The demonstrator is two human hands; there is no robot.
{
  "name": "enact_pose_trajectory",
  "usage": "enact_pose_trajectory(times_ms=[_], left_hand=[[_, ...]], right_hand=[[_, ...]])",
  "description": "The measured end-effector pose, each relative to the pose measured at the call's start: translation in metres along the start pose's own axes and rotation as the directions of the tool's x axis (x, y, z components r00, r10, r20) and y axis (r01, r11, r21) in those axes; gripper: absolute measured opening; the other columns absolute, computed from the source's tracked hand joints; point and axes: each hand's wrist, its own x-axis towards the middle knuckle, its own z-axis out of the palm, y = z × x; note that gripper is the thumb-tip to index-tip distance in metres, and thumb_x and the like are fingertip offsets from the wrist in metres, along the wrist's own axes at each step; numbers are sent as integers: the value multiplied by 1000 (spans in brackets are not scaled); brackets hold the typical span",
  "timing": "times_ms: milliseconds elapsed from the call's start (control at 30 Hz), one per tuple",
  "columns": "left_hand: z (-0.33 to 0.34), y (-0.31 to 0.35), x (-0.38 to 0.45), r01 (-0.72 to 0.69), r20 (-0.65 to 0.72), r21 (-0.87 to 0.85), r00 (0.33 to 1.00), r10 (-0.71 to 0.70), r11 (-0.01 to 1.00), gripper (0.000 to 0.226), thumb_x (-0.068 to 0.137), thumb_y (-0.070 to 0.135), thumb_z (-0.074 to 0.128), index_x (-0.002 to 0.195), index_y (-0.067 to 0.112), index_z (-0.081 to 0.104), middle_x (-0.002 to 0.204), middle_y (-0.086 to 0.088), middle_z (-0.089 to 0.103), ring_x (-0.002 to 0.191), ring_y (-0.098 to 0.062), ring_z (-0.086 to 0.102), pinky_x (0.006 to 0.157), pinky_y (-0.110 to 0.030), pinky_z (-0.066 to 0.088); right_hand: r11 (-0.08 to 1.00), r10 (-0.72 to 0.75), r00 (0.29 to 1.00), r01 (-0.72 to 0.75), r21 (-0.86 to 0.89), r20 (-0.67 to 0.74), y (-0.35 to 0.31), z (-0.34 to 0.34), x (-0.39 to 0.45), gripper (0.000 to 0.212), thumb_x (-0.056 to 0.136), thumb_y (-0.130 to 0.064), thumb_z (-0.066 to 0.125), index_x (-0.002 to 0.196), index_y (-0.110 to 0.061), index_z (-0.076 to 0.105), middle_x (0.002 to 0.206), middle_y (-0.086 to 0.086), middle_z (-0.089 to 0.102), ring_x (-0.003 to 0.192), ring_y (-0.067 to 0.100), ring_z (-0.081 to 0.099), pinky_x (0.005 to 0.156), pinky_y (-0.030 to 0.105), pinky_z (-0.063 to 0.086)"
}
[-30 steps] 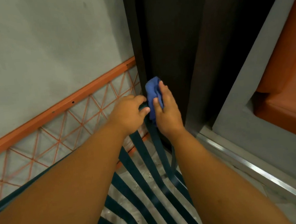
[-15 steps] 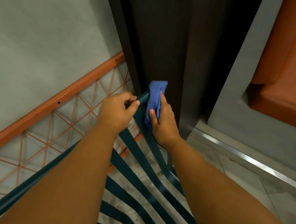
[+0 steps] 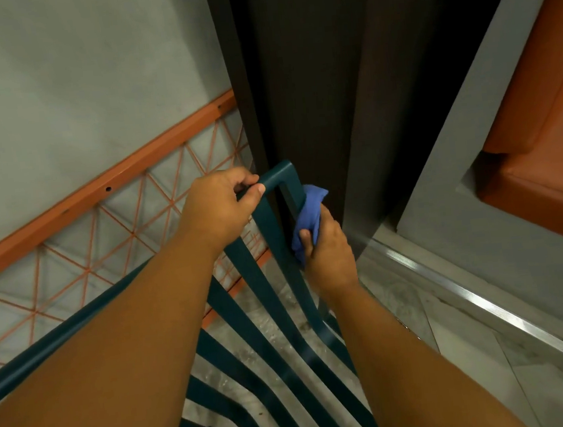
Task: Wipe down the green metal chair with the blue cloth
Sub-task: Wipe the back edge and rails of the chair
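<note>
Left hand (image 3: pixel 219 209) grips chair (image 3: pixel 267 228) top rail; right hand (image 3: pixel 328 246) clutches cloth (image 3: pixel 309 217) along upright.

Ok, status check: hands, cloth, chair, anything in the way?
Left hand grips chair top rail. Right hand holds blue cloth against the corner upright. Dark door frame close behind the corner; contact unclear.

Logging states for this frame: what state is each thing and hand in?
Chair: upright, held at its top rail.
Cloth: bunched, pressed on the chair's corner post.
Left hand: grips the top rail.
Right hand: grips the cloth.
</note>
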Motion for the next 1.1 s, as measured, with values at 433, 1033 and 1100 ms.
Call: enact_pose_trajectory(times_ms=[433, 1033, 1100], left_hand=[[-1, 2, 0, 29, 21, 2, 999, -29, 1000, 22, 89, 29, 64, 107, 17, 71, 94, 2, 69, 85, -10, 60, 73, -21, 41], [-1, 4, -1, 17, 12, 10, 1000, -17, 1000, 24, 89, 28, 64, 109, 15, 70, 102, -2, 71, 92, -12, 61, 78, -20, 42], [-1, 4, 0, 10, 10, 18, 1000, -10, 1000, 24, 89, 27, 64, 109, 14, 70, 102, -3, 71, 93, -12, 62, 77, -20, 41]], right_hand=[[816, 180, 927, -328, 476, 330, -27, -22, 56, 41, 99, -56, 31, 120, -32, 56, 118, 6, 63, 111, 20, 57, 99, 39, 44], [982, 187, 946, -172, -81, 265, -8, -21, 23, 52, 98, -38, 48, 142, -17, 31, 131, 12, 51, 113, 27, 54, 90, 38, 45], [989, 141, 979, -133, -63, 148, -19, -12, 20, 60, 98, -33, 50, 148, -15, 23, 135, 13, 47, 116, 29, 53, 94, 43, 47]])
